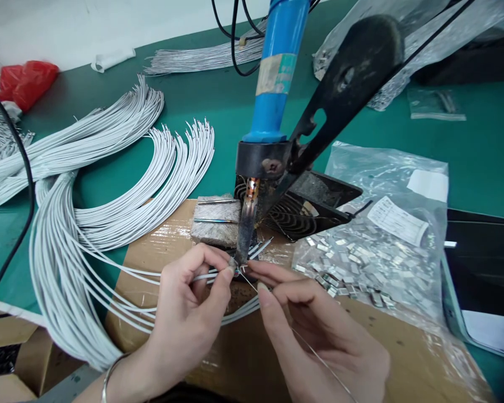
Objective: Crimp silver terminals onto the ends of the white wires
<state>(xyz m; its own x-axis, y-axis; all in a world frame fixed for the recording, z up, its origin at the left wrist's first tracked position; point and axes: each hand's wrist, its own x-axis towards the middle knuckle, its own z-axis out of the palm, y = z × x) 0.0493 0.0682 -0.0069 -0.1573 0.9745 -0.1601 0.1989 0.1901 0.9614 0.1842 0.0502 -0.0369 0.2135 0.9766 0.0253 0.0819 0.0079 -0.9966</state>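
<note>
The tip of a blue-handled soldering iron (248,224), clamped upright with its tip down, meets the work between my two hands. My left hand (195,296) is closed in a pinch just left of the tip, on the end of a white cable (204,276). A small greyish piece shows at those fingertips, too small to name. My right hand (315,324) pinches a thin solder wire (319,358) between thumb and fingers. The wire's far end reaches the iron's tip. Several white cable ends lie behind and under my fingers.
Bundled white cables (67,246) curve across the left. Behind my left hand sits a grey block (216,221) bearing two thin metal rods. A black fan (294,212) stands behind the iron. At right lie a clear bag of small metal connectors (353,257) and a dark-screened device (483,268).
</note>
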